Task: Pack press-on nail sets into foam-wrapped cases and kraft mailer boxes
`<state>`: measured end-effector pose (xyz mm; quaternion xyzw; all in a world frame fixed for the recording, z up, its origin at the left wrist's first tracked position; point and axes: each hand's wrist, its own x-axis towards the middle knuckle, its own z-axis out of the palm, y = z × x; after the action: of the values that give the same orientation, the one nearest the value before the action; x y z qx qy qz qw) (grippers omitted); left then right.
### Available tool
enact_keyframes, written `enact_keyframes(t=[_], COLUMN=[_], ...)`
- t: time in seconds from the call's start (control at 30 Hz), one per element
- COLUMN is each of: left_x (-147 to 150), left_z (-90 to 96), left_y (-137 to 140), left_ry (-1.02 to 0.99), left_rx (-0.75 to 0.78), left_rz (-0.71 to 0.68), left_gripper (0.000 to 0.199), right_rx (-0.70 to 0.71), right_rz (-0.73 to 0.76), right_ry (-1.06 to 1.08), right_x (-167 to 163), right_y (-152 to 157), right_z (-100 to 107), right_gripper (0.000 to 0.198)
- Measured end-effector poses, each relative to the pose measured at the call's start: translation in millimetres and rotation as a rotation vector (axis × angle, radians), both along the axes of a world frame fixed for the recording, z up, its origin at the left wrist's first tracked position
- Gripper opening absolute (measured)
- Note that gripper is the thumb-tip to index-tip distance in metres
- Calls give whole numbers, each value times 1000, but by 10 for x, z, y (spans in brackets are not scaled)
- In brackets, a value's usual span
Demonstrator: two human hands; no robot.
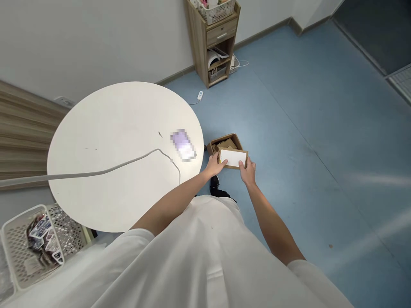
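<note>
**Blue-floored room by a round table: one small cardboard box held in two hands**

A blue floor (305,128) spreads off to the right, and a wooden cabinet (198,49) stands against the pale wall. The round white table (105,124) takes up the left of the head view; on it lies a blurred purple, phone-shaped thing (183,145), and a grey cable (96,173) crosses over it. At the lower left I see a perforated white basket (16,239) with small packets in it.

Just past the table's right edge, the person grips the small cardboard box (233,158) from both ends. The left hand (214,165) clasps one end and the right hand (248,170) the other, thumbs over its white upper face, so neither hand is free. The box is in front of an open carton (238,141), overlapping its near side from here; I can't tell whether they touch. More brown boxes (228,143) sit inside the carton.

As for progress, I'd say this one box is firmly in hand and looks closed, while those in the carton lie unhandled. Whether it is coming out or going in, this moment doesn't show, and I can't count what is left.
</note>
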<state>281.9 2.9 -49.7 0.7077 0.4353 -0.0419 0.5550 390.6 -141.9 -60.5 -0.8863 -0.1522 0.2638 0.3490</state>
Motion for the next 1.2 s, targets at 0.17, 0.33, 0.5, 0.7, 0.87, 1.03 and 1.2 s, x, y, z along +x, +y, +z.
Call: enact_keyframes(t=[0.17,0.33,0.5,0.7,0.87,1.03,1.2], left_x=[152,-207,-793,-1579,-2334,-3211,-4131], left_z=[63,77,114,149,200,328,327], left_y=[62,-19,-9,7,-21,3,-33], left_ry=[-72,-74,-102,-99,-125,-158,-155], left_rx=[172,140,-6,6,26,88,149], left_rz=[-184,-209,-5,373,575,770,1028], left_gripper=[77,58,42,39,37,36,35], right_rx=[9,-35,-4,148,187,209,183], right_rz=[14,196,411,695,841,1025,1426], right_ry=[-180,-150,-84,97,109,94,103], right_x=[103,-201,-505,-819,-1292,-2101,-3061], right_y=[28,-40,59,524,893,1208,1393], right_z=[-93,-236,-240,-24,153,273,383], right_gripper=[62,50,42,35,33,33,30])
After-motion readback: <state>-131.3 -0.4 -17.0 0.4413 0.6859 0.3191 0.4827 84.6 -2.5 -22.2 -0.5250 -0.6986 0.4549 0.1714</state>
